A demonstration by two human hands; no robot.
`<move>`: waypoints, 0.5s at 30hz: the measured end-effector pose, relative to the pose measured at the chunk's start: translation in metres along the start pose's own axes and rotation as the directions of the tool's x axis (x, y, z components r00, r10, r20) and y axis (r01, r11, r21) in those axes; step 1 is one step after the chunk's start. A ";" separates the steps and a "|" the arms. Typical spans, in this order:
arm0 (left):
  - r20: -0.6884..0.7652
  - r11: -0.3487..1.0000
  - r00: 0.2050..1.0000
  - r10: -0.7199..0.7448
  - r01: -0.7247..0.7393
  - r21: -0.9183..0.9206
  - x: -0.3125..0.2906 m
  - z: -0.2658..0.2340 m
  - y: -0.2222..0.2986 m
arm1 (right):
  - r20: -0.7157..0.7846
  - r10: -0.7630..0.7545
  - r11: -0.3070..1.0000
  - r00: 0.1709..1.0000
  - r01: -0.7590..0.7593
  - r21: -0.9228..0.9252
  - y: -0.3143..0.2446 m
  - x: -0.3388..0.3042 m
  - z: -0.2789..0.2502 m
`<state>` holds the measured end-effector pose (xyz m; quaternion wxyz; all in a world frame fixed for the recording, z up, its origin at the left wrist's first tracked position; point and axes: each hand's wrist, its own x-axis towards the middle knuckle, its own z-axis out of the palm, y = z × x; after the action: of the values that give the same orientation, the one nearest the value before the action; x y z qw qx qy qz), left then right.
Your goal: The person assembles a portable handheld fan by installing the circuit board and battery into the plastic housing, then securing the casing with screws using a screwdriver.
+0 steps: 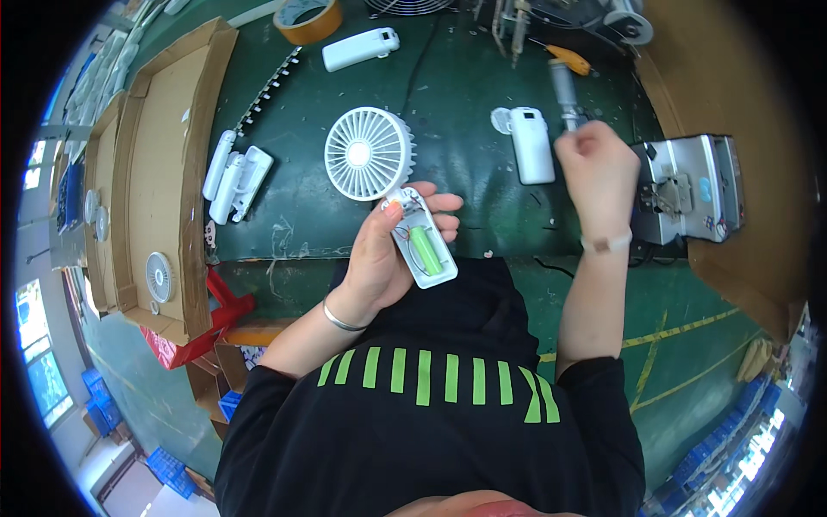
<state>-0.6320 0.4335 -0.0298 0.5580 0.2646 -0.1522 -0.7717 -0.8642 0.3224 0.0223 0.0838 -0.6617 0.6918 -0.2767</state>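
In my left hand (pixel 379 250) is a white handheld fan, its round grille (pixel 360 153) lying on the mat beyond my fingers. Its handle (pixel 438 274) is uncovered, so a green battery (pixel 425 250) and thin wires show inside. My thumb presses near the top of the handle. My right hand (pixel 597 177) is closed and slightly blurred, around the lower end of a grey screwdriver-like tool (pixel 563 84). Just left of it lies a white fan handle part (pixel 532 148) with a small round piece beside it.
A silver metal device (pixel 689 189) stands right of my right hand. Another white part (pixel 362 50), orange tape (pixel 308 21) and an orange-handled tool (pixel 570 60) lie farther back. White shells (pixel 241 185) and a cardboard tray (pixel 164 224) are left; more cardboard (pixel 732 112) borders the right.
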 end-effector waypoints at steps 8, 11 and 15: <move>0.050 0.993 0.998 0.028 -0.033 0.113 -0.001 0.003 -0.002 | 0.162 0.083 0.473 0.983 -0.182 0.862 -0.012 -0.097 -0.004; 0.114 0.991 0.992 0.048 -0.061 0.117 0.001 -0.003 -0.003 | 0.204 -0.024 0.669 0.979 -0.136 0.731 -0.008 -0.106 0.015; 0.104 0.979 0.990 0.096 -0.112 0.168 0.003 0.000 -0.006 | 0.273 -0.093 0.735 0.958 -0.118 0.667 -0.007 -0.095 0.013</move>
<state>-0.6370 0.4330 -0.0335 0.5645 0.2664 -0.2588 -0.7371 -0.8408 0.4104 -0.0091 0.4203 -0.6139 0.5281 -0.4093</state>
